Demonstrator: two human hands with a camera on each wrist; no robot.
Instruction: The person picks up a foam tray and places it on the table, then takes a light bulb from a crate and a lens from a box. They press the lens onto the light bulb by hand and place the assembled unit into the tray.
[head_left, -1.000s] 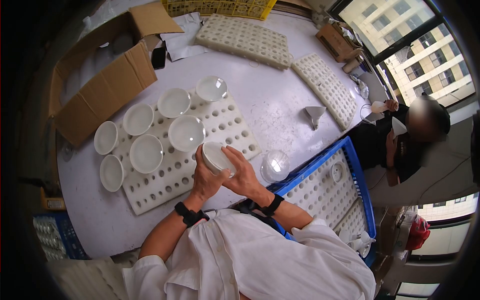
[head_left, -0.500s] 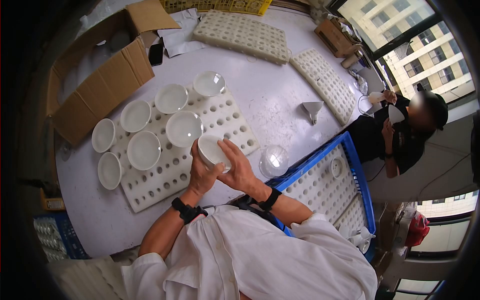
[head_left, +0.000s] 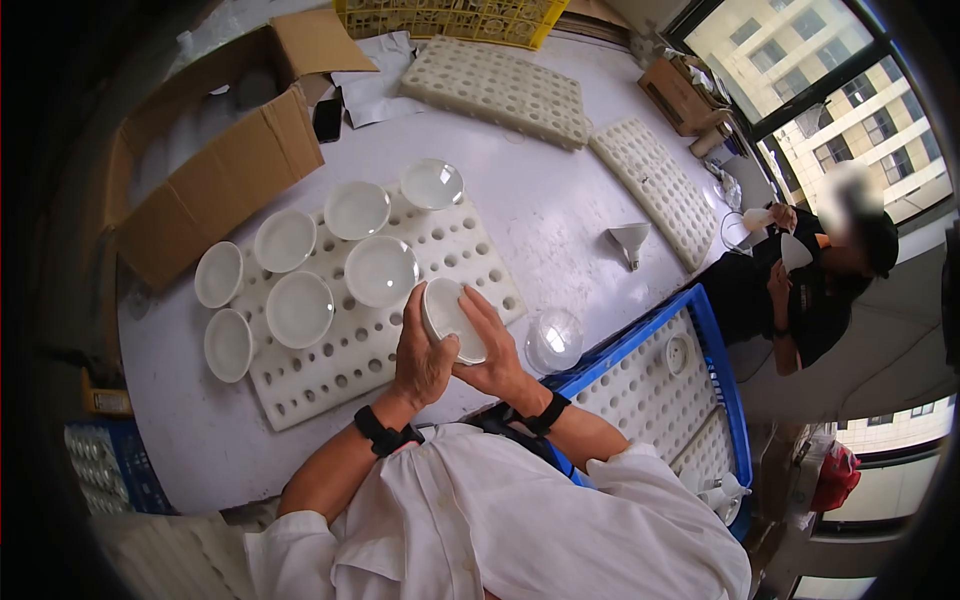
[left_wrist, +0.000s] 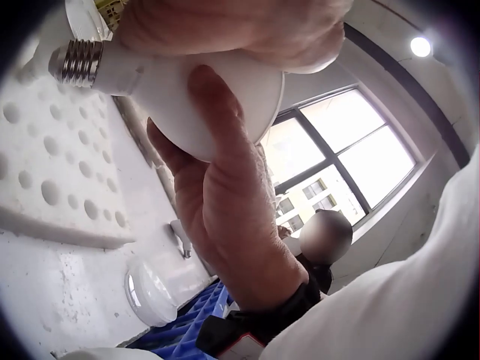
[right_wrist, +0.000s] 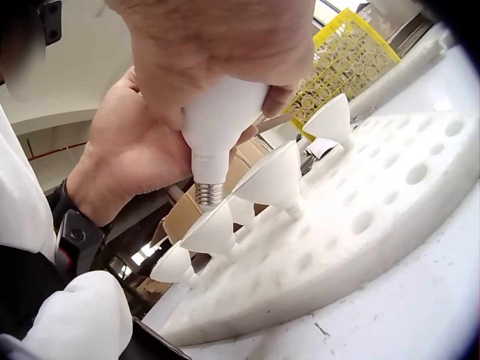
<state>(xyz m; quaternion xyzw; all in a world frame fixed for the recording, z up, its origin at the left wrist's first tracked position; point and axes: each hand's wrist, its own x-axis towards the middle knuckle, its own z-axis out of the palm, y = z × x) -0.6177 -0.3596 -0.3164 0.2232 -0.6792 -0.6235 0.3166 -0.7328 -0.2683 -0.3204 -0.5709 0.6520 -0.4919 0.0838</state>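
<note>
Both hands hold one white reflector light bulb (head_left: 452,312), its wide round face up towards the head camera. The left hand (head_left: 424,362) grips one side, its thumb near the front rim. Opposite it, the right hand (head_left: 494,362) curls round the other side. In the wrist views, the bulb's body (right_wrist: 222,120) narrows to a metal screw base (left_wrist: 81,63) that sticks out below the fingers. Just beyond the hands, several similar bulbs (head_left: 300,310) stand face up in a white foam tray (head_left: 480,272) with rows of holes.
A clear domed cover (head_left: 554,342) lies right of the hands, beside a blue crate (head_left: 715,345) with foam inside. Another bulb (head_left: 630,242) lies on its side. A cardboard box (head_left: 220,170) stands back left; more foam trays (head_left: 495,88) lie behind. Another person (head_left: 820,290) sits at right.
The bulb has turned and tilted slightly between the hands, so more of its face shows. The hands have shifted a little; the standing bulbs stay in place.
</note>
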